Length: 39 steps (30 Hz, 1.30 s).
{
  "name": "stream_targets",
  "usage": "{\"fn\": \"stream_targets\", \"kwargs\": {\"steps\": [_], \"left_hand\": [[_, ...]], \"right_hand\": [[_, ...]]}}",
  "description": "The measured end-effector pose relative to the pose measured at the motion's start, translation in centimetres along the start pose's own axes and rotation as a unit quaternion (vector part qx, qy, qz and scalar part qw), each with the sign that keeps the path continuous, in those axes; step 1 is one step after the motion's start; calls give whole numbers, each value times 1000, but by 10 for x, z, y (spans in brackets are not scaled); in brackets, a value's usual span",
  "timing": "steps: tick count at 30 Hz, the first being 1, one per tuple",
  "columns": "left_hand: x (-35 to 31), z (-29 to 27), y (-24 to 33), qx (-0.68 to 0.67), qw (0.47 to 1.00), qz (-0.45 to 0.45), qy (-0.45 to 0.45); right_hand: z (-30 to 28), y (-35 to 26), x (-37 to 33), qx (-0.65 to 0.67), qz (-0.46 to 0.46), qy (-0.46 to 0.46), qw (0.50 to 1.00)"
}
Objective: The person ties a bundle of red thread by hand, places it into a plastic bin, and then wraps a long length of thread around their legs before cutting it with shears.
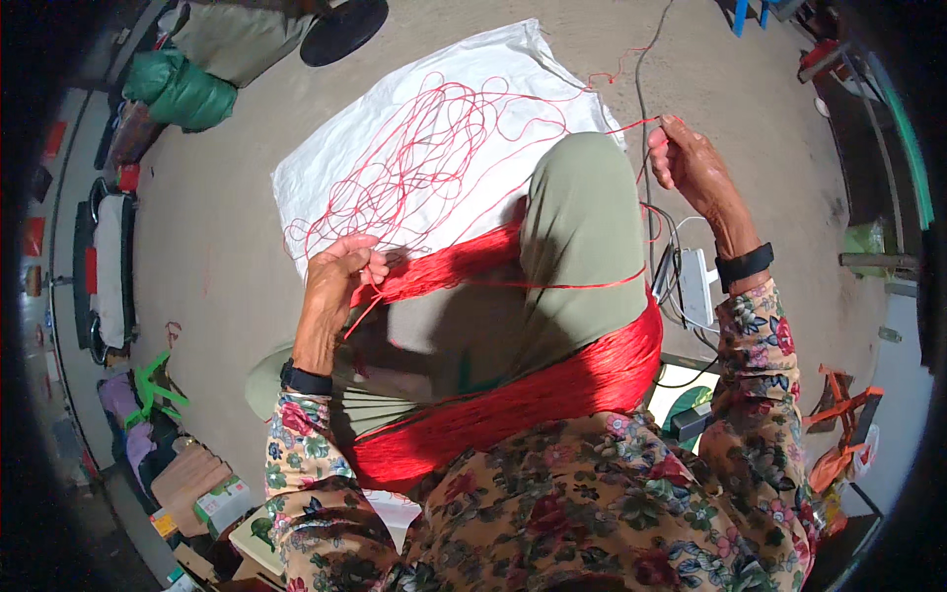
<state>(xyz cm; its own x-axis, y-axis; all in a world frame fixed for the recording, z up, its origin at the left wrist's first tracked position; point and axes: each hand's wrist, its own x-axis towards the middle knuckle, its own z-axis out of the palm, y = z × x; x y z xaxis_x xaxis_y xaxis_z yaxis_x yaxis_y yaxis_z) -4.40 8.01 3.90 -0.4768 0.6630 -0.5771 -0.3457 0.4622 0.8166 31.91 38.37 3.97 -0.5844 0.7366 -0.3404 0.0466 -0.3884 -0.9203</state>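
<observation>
A thick skein of red cord [513, 400] loops around my bent knees and lap. Above the knees, on the left side, my left hand [341, 270] pinches a strand of the cord, and a short end hangs below its fingers. Out to the right, my right hand [685, 158] is raised, with a red strand pinched between thumb and fingertips. That strand runs left over a white woven sheet [316, 163] on the floor. Loose tangled red cord [424, 148] lies spread across the sheet in many loops. My right knee [582, 217] hides part of the sheet.
A white box with cables [696, 286] stands beside my right leg. A dark cable [641, 89] crosses the floor near the sheet. Green and grey sacks [178, 91] and a round black base [342, 32] lie at the far left. Cardboard boxes [192, 483] are at the lower left.
</observation>
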Motion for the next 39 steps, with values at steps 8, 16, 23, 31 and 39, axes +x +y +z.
{"fn": "stream_targets", "kwargs": {"steps": [8,16,23,31,39], "left_hand": [[0,7,-1,28,999,-3,-43],[-4,16,6,-14,999,-10,-40],[-10,16,-23,165,985,2,-57],[-35,46,-32,82,980,-79,-166],[-44,60,-12,80,981,-65,-164]], "right_hand": [[-12,9,3,13,-1,7,1000],[-34,28,12,33,24,48,998],[-31,19,3,-58,37,57,996],[-49,44,12,6,40,71,997],[-64,86,13,113,45,84,989]]}}
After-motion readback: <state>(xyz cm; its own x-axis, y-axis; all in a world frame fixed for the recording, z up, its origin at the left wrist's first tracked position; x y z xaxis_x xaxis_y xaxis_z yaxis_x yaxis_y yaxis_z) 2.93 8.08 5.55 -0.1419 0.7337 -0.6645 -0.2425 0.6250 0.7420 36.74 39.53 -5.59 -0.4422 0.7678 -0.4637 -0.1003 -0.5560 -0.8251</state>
